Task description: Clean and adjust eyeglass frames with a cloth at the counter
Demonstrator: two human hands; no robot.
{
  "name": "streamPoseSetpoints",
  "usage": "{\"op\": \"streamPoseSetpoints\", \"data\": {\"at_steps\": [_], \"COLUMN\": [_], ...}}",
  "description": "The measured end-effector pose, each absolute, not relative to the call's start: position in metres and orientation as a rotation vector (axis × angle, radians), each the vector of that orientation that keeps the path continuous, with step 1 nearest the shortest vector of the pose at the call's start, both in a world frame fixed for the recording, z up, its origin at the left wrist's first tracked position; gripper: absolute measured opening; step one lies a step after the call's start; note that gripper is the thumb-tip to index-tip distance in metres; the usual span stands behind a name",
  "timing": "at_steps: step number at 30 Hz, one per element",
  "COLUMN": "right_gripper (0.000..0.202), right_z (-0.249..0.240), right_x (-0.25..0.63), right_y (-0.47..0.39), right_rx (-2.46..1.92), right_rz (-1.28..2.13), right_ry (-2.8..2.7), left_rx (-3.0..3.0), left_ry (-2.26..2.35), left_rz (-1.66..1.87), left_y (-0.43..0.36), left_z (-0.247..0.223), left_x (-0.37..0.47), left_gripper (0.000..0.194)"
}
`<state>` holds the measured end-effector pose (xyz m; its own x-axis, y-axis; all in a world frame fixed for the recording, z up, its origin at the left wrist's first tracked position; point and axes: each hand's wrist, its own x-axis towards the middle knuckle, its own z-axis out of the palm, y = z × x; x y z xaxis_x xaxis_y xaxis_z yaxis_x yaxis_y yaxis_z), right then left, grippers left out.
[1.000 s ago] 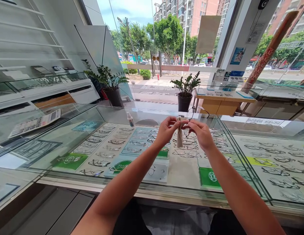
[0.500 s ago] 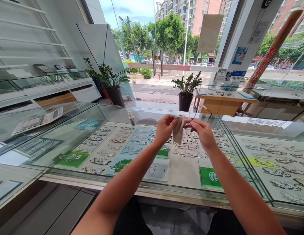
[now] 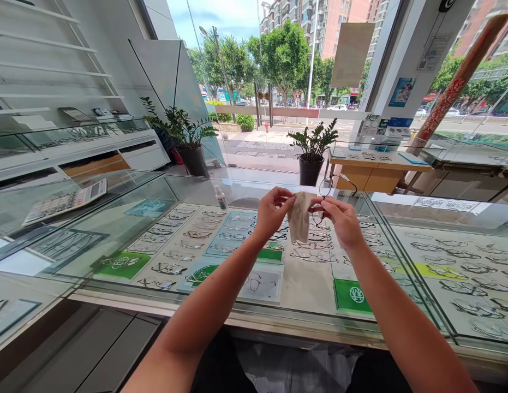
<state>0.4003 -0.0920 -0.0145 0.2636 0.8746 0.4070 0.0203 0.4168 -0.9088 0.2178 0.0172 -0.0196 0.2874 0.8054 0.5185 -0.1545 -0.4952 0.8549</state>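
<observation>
My left hand [image 3: 273,210] pinches the upper left corner of a beige cleaning cloth [image 3: 299,219], which hangs down between my hands. In my right hand [image 3: 340,219] is a pair of thin dark-rimmed eyeglasses [image 3: 326,187], gripped near the middle of the frame and turned on end, with one lens above the fingers and the other below. The cloth's right edge reaches the fingers of my right hand. Both hands are over the glass display counter [image 3: 254,319], in which rows of eyeglasses [image 3: 314,255] lie.
A small spray bottle [image 3: 220,197] stands on the counter beyond my left hand. To the far left lies a white calculator [image 3: 66,203]. Potted plants [image 3: 311,158] stand behind the counter, near a wooden table [image 3: 376,174] at the right. Green cards [image 3: 352,296] lie inside the case.
My left hand has shifted slightly left, and the cloth is spread wider. My right hand has moved a little to the right with the eyeglasses.
</observation>
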Motion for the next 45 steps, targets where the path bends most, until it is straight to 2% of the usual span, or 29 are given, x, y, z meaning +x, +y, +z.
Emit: {"op": "streamPoseSetpoints", "data": {"at_steps": [15, 24, 30, 45], "right_gripper": [0.031, 0.033, 0.032, 0.031], "right_z": [-0.012, -0.015, -0.013, -0.015], "right_x": [0.423, 0.417, 0.413, 0.410], "right_y": [-0.087, -0.085, -0.085, -0.080], "right_rx": [-1.069, -1.101, -1.041, -1.030], "right_rz": [0.713, 0.756, 0.806, 0.851], "right_ry": [-1.129, -1.138, -1.098, -1.077], "left_rx": [1.707, 2.116, 2.234, 2.260], "left_ry": [0.598, 0.606, 0.660, 0.651], "left_rz": [1.344, 1.286, 1.277, 1.008], "left_y": [0.033, 0.015, 0.007, 0.004], "left_z": [0.001, 0.046, 0.066, 0.084], "left_x": [0.193, 0.177, 0.174, 0.166], "left_gripper": [0.029, 0.022, 0.025, 0.035]}}
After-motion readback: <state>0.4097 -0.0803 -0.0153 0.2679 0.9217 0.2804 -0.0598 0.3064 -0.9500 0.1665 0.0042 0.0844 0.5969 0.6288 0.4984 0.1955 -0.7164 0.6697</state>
